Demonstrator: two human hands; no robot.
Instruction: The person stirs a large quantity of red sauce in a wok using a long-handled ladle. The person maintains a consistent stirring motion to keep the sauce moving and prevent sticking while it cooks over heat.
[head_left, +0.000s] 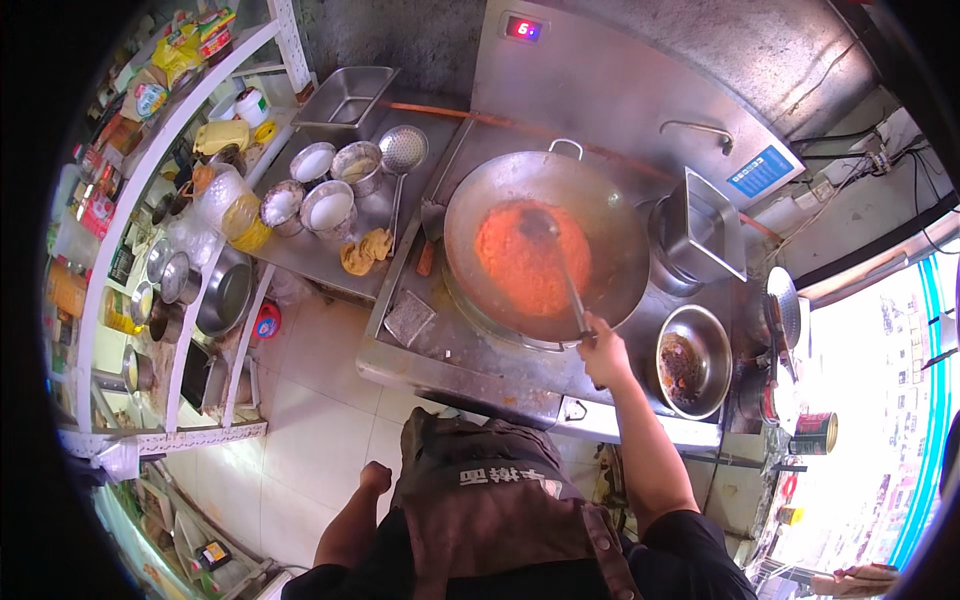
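Note:
My right hand (604, 351) grips the handle of a long metal ladle (568, 277) over the near right rim of a large wok (622, 262). The ladle's bowl, blurred, rests in a bubbling orange-red sauce (517, 270) that fills the wok's bottom. A loop handle stands up at the wok's far rim. Away from the stove, my left hand (376, 477) hangs at my side with its fingers curled. Nothing can be seen in it. A dark apron (487, 502) with writing covers my front.
Right of the wok stand a steel bowl (724, 375) with dark residue and a rectangular steel pan (712, 232). A brown-handled spatula (425, 259) and a scouring pad (409, 318) lie left. Seasoning bowls (328, 208), a skimmer (403, 150) and a yellowish cloth (366, 252) occupy the side counter, beside crowded shelves (120, 247).

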